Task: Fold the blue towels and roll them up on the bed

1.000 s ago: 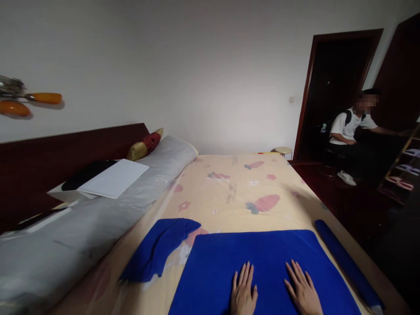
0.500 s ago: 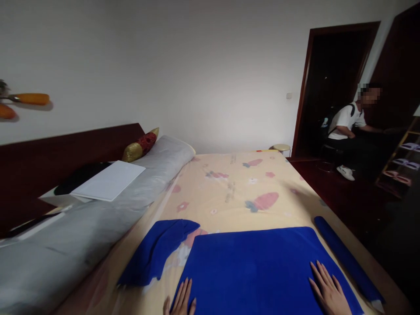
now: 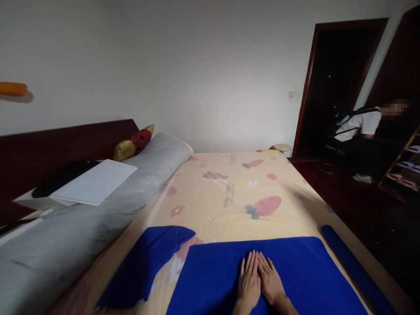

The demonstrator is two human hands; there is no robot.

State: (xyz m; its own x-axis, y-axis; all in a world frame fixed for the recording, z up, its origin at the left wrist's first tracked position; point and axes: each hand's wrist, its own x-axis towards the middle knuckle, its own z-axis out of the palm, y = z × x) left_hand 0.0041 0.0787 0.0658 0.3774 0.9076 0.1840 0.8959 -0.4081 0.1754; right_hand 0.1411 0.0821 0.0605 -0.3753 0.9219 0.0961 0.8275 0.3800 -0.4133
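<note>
A blue cloth (image 3: 210,275) lies spread flat on the bed, its lower part cut off by the frame. My left hand (image 3: 250,280) rests palm down near the middle of it, fingers stretched out. Right beside it, touching, my right hand (image 3: 270,278) also lies flat with its fingers extended. To the left is a second, crumpled piece of blue cloth (image 3: 138,267). A rolled or narrowly folded blue cloth (image 3: 354,267) lies along the bed's right edge.
The bed's sheet (image 3: 236,201) has a pink strawberry-like print. On the left are a grey bolster (image 3: 131,192), a white board (image 3: 95,181), a red and gold pillow (image 3: 134,144) and the headboard (image 3: 65,142). A person (image 3: 357,131) sits by the doorway near a shoe rack (image 3: 402,170).
Both hands have moved inward from the cloth's two sides to meet at its middle. The view has shifted slightly. The seated person now leans further forward.
</note>
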